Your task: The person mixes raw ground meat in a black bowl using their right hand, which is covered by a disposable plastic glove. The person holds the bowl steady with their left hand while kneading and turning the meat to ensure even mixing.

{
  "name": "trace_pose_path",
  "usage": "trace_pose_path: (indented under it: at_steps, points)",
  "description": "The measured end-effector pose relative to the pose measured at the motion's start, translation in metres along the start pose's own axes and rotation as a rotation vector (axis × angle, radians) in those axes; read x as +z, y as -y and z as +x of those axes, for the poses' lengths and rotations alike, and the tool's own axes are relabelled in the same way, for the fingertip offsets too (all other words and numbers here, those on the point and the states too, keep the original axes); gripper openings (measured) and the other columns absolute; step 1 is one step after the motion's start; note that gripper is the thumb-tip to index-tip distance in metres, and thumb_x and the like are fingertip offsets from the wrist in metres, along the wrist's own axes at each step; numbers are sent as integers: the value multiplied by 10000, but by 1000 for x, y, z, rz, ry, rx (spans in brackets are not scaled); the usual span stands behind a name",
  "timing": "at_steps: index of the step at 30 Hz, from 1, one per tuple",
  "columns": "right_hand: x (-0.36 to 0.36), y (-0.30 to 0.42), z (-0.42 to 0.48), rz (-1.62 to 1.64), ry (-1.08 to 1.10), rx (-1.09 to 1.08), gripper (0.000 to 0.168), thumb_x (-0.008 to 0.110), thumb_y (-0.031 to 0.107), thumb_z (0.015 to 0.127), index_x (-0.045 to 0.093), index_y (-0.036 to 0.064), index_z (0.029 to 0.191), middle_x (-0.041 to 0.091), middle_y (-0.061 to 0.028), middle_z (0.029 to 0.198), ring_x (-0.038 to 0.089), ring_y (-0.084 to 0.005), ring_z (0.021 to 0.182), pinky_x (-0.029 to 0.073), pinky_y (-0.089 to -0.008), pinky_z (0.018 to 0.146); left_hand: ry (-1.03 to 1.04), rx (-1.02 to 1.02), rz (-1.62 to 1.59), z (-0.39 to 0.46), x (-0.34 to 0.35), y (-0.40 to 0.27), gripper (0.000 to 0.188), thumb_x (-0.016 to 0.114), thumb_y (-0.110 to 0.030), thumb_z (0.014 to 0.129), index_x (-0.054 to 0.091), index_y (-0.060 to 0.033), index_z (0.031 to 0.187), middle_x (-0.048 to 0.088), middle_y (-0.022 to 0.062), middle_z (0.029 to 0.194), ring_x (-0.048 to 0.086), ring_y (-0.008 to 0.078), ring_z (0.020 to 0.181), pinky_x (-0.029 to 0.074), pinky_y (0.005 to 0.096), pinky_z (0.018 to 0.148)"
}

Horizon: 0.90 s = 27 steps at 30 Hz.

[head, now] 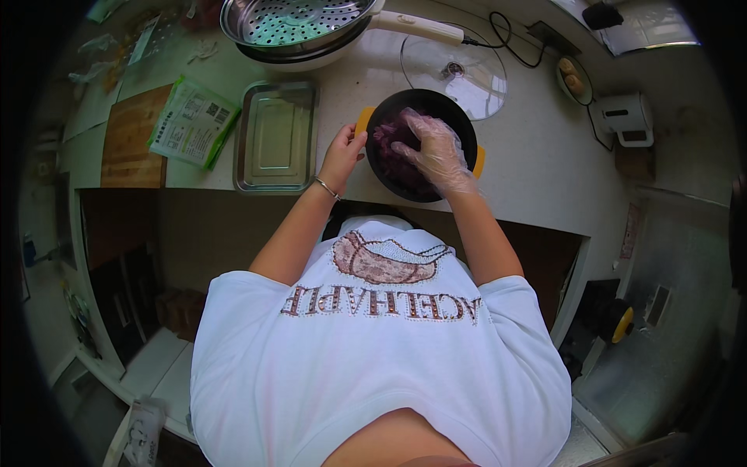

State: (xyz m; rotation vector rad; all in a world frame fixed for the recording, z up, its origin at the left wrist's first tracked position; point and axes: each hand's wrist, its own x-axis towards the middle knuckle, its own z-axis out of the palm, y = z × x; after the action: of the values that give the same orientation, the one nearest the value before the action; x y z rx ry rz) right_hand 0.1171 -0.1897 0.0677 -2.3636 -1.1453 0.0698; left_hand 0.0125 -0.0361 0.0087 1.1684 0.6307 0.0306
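Observation:
A black pot [463, 125] with yellow side handles stands on the counter before me. My left hand [343, 153] is bare, with a bracelet at the wrist, and grips the pot's left handle [365, 121]. Purple, mashed-looking food [390, 140] lies inside the pot. Over it, inside the rim, is my right hand [435, 149] in a clear plastic glove, its thumb and fingers spread apart. How far the fingertips press into the food is hard to see. Just left of my left hand sits a rectangular metal tray [275, 137].
A green-and-white packet [194, 122] overlaps a wooden cutting board [135, 140] on the left. At the back stand an electric pan with a steamer insert [297, 23] and its corded handle [417, 28]. A glass lid [481, 76] lies behind the pot. Rightward are a bowl [573, 80] and a white appliance [627, 119].

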Motion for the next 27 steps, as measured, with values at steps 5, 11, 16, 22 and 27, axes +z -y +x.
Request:
trace_pose_path:
  at_steps: [5,11,16,22,27]
  points:
    - [19,6,10,-176,177,84,337,672,199,674,572,103,980,571,-143,855,558,-304,831,442,-402,726,-21,48,16,4,-1,4,218,477,-240,888,501,-106,1058,529,-15,975,491,90,893,413,274,783]
    - [-3,-5,8,108,140,265,234,669,154,698,588,63,898,570,-139,831,558,-325,786,442,-403,698,-56,65,12,7,-6,4,230,490,-252,878,525,-79,1025,546,-11,892,506,80,799,395,237,705]
    - [2,-32,-2,812,105,570,162,596,19,774,604,-15,933,611,-55,790,562,-111,724,461,-247,654,-67,60,11,4,-4,1,244,474,-266,884,524,-77,1030,545,-14,891,506,80,801,394,238,709]
    - [4,-35,-6,961,32,586,123,547,-23,812,606,-32,920,578,-23,899,555,-108,765,507,-231,695,-35,50,16,6,-2,1,235,464,-266,889,518,-82,1025,544,-18,913,498,80,832,392,249,724]
    - [-12,-23,-3,583,123,589,126,539,-6,824,610,-34,925,581,-25,906,554,-97,803,506,-228,685,-20,46,28,7,-1,0,236,466,-264,888,511,-84,1034,543,-22,933,492,82,850,393,259,733]
